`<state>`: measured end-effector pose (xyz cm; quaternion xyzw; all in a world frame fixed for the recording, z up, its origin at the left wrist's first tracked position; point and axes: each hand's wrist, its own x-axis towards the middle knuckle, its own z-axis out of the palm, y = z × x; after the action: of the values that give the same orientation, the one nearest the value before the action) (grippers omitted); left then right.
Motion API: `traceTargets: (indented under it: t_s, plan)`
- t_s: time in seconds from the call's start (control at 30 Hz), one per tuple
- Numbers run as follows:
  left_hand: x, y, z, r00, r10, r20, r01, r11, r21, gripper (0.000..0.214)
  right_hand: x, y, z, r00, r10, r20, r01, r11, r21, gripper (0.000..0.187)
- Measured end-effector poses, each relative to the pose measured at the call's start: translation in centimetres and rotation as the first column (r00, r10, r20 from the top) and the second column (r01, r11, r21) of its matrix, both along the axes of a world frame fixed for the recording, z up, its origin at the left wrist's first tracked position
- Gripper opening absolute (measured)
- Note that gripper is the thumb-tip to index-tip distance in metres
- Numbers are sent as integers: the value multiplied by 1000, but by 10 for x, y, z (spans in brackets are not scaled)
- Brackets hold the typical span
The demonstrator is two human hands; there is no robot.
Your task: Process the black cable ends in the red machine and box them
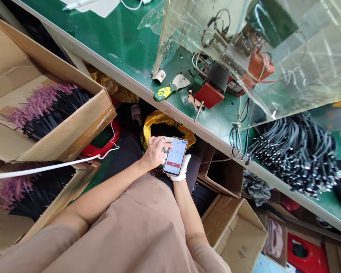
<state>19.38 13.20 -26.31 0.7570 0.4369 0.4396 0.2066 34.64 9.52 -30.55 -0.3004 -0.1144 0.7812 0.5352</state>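
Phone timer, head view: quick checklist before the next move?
1. Timer on the phone: ok, screen lit, reads about 03:18:45.
2. Grip on the phone: ok, the white-gloved right hand holds it from behind.
3. Glove on the left hand: not ok, it is bare, with its fingers at the phone's top edge.
4. White cable clear of the left forearm: cannot tell, it runs close above it.
5. Clear plastic sheet fully over the red-blocked machine: cannot tell from this angle.
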Motion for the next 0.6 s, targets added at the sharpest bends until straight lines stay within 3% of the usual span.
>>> traceTargets:
  t_s: [0.3,0.47,0.6]
  plan:
    - [-1,-1,4,1000,-1,5,1,999,-42,47,3,2,-2,1000,-19,20,20,999,-40,94]
    - [-1,-2,4,1000,1,10,-1,999,-34,46,2,2,-4,999,-42,-7,42,999,-16,81]
    - [0,-2,3,1000,6,13,-6,1000,-9,46,2,3,-9,999,-45,5,45,999,-16,84]
